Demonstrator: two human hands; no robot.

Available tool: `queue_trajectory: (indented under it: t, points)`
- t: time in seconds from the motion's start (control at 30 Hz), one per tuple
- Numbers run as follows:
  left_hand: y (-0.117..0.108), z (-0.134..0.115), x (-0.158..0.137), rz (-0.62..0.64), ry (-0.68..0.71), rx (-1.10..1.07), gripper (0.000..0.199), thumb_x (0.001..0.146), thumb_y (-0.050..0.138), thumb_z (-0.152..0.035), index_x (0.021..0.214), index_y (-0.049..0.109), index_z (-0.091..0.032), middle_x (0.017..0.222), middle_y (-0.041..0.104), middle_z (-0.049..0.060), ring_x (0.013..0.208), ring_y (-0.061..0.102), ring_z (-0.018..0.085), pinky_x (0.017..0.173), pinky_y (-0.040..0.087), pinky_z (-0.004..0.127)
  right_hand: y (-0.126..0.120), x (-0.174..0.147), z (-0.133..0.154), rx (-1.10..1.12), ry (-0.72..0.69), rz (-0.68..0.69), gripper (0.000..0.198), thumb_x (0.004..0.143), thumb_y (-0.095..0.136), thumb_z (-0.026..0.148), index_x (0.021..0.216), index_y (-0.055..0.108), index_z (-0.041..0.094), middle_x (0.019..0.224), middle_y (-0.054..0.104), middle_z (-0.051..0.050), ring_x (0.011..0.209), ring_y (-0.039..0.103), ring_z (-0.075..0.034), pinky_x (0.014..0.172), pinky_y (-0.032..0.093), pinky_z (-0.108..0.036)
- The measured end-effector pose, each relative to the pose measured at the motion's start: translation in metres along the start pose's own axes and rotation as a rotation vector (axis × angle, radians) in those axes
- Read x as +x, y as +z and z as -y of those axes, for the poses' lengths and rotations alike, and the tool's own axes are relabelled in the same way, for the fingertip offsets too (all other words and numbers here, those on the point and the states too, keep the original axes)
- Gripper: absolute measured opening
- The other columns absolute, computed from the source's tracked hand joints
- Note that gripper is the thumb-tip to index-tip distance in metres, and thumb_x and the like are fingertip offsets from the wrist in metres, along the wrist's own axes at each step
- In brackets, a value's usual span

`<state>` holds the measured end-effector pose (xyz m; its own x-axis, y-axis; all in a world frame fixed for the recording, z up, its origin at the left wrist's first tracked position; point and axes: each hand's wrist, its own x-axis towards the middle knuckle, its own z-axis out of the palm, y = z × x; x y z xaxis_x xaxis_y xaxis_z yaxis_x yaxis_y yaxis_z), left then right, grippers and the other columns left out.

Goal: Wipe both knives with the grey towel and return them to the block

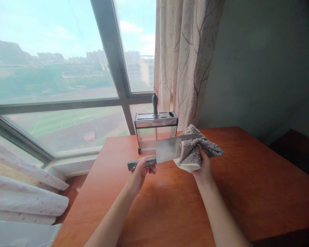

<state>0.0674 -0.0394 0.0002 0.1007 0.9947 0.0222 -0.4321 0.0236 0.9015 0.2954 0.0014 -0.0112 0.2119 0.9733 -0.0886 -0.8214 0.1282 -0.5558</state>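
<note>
My left hand is closed round the dark riveted handle of a cleaver, held above the table with its broad blade pointing right. My right hand grips a grey and cream fleecy cloth, which is folded against the far end of the blade and hides part of it. Behind the cleaver stands a clear-sided knife block with a slotted metal top. One dark handle sticks up out of it.
The reddish-brown wooden table spreads under both hands. At its far side are a large window and a patterned curtain. Another light curtain hangs at the left, and a dark wall rises at the right.
</note>
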Motion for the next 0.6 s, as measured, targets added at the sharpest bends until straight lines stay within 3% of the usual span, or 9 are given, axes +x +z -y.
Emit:
queue_trajectory:
  t: [0.13,0.27,0.37,0.6]
  points:
    - [-0.01,-0.015,0.003,-0.093,0.064,-0.029,0.035,0.078,0.057,-0.041,0.085,0.075,-0.012,0.049,0.059,0.003,0.05,0.051,0.015,0.053,0.037,0.027,0.0,-0.003,0.003,-0.145,-0.103,-0.002,0.037,0.066,0.077,0.022,0.102,0.069,0.024,0.099,0.074,0.002,0.092,0.067,-0.019,0.088,0.052,-0.035]
    - [-0.021,-0.026,0.006,-0.193,0.104,-0.043,0.029,0.073,0.059,-0.038,0.07,0.075,-0.014,0.047,0.056,0.001,0.042,0.04,0.01,0.045,0.029,0.023,-0.003,-0.013,0.009,-0.42,0.121,0.165,0.034,0.058,0.083,0.019,0.091,0.071,0.018,0.085,0.075,-0.001,0.078,0.069,-0.021,0.072,0.055,-0.032]
    - [-0.025,-0.029,0.007,-0.216,0.095,-0.03,0.027,0.07,0.061,-0.038,0.066,0.073,-0.014,0.05,0.058,0.001,0.041,0.036,0.007,0.043,0.025,0.022,-0.003,-0.019,0.011,-0.562,0.244,0.274,0.033,0.057,0.085,0.019,0.087,0.071,0.016,0.084,0.076,-0.004,0.076,0.069,-0.023,0.069,0.054,-0.032]
    - [-0.019,-0.022,0.006,-0.093,0.012,-0.006,0.035,0.076,0.059,-0.043,0.082,0.074,-0.011,0.049,0.057,0.002,0.045,0.047,0.013,0.046,0.034,0.024,0.002,-0.01,0.007,-0.492,0.063,0.084,0.033,0.061,0.084,0.031,0.089,0.071,0.019,0.084,0.076,-0.002,0.078,0.07,-0.023,0.073,0.052,-0.033]
